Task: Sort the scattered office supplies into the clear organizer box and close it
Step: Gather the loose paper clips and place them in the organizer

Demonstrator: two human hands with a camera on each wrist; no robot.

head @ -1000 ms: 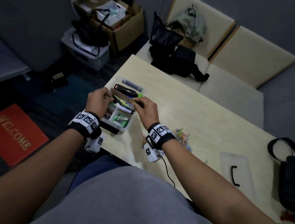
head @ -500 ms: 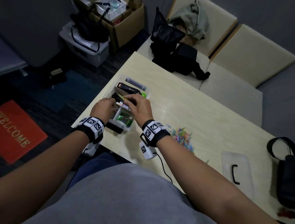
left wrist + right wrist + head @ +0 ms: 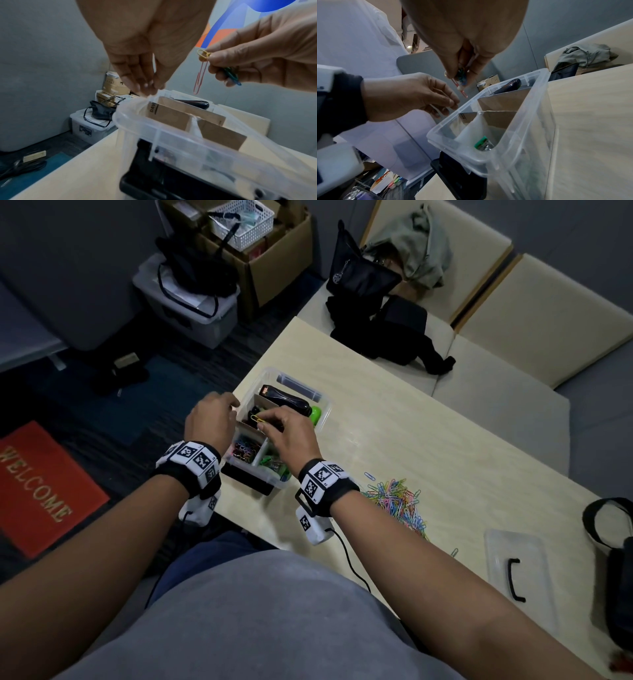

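The clear organizer box point(image 3: 324, 419) stands at the table's left corner, split by cardboard dividers point(image 3: 173, 119). A black stapler point(image 3: 287, 400) lies in its far part, and coloured paper clips point(image 3: 245, 448) fill a near compartment. My right hand point(image 3: 265, 419) hovers over the box and pinches several paper clips point(image 3: 201, 70), one yellow, one red and one green-blue. My left hand point(image 3: 229, 405) has its fingers nearly straight, with the fingertips point(image 3: 147, 89) at the box's left rim. A pile of loose paper clips point(image 3: 397, 501) lies on the table to the right. The clear lid point(image 3: 517, 573) with a black handle rests further right.
A flat black object point(image 3: 246, 482) sticks out at the box's near end. Black bags point(image 3: 376, 313) sit on the bench beyond the table, and another black bag point(image 3: 616, 559) is at the right edge. A storage bin point(image 3: 191, 306) and cardboard boxes stand on the floor.
My right hand has moved left from the box's right side to over its middle, with clips pinched. My left hand has slid farther along the left rim.
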